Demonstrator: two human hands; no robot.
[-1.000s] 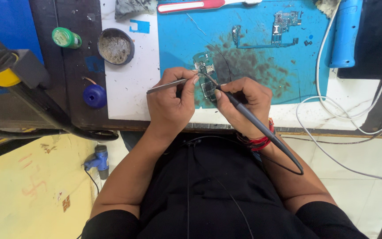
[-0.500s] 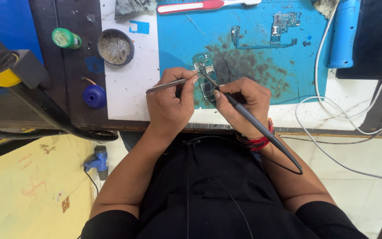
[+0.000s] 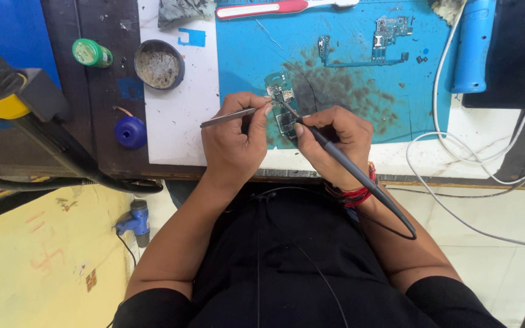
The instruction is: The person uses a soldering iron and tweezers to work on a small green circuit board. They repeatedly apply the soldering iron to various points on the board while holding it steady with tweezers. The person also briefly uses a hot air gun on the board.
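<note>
Left hand (image 3: 232, 143) is pinching tweezers (image 3: 229, 116), tips resting on the board (image 3: 282, 103) to steady it. Right hand (image 3: 335, 143) is closing pen-style around the iron (image 3: 341, 164), tip touching the board. Board is lying on the blue mat (image 3: 360, 85), at the near tabletop (image 3: 177, 121) edge.

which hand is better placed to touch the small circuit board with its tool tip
Right, likely: the right hand holds the soldering iron tip at the circuit board; the left hand holds tweezers beside it.

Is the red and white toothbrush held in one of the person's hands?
No, the toothbrush lies at the mat's far edge; the left hand holds tweezers, the right hand a soldering iron.
</note>
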